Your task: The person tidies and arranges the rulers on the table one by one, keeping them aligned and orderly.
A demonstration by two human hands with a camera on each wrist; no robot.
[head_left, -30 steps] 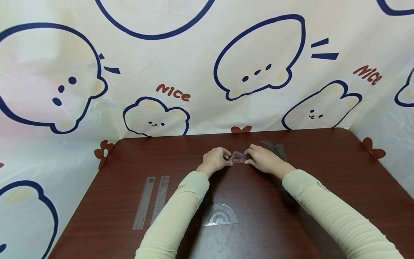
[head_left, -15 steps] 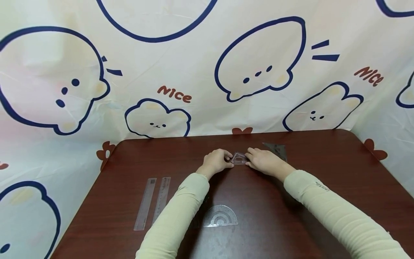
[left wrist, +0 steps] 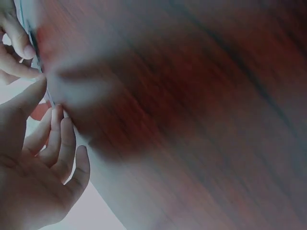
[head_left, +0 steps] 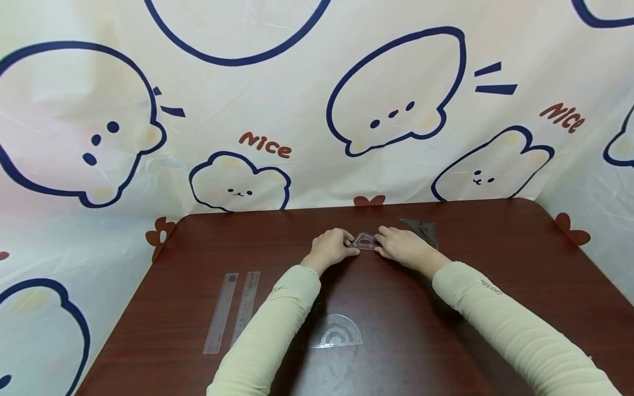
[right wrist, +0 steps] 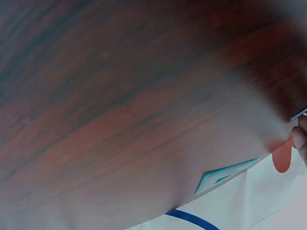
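Note:
At the far middle of the table, a small clear set square (head_left: 365, 247) is held between two hands. My left hand (head_left: 328, 246) pinches its left corner between thumb and fingers; the left wrist view shows that left hand (left wrist: 45, 153) with the outer fingers loosely spread. The right hand (head_left: 403, 246) pinches the opposite corner, its fingers hiding that end. Only the fingertips of the right hand (right wrist: 301, 136) appear in the right wrist view. Just behind the right hand lies a second set square (head_left: 424, 231), partly covered by it in the head view.
Two clear rulers (head_left: 220, 313) lie side by side at the left, one partly behind the left sleeve. A clear protractor (head_left: 337, 332) lies nearer, between the arms. A patterned cloth (head_left: 317, 176) hangs behind the brown table (head_left: 396, 341).
The right hand's fingers have shifted slightly and come closer together on the set square's corner. The left hand keeps its hold, and the set square stays about where it was.

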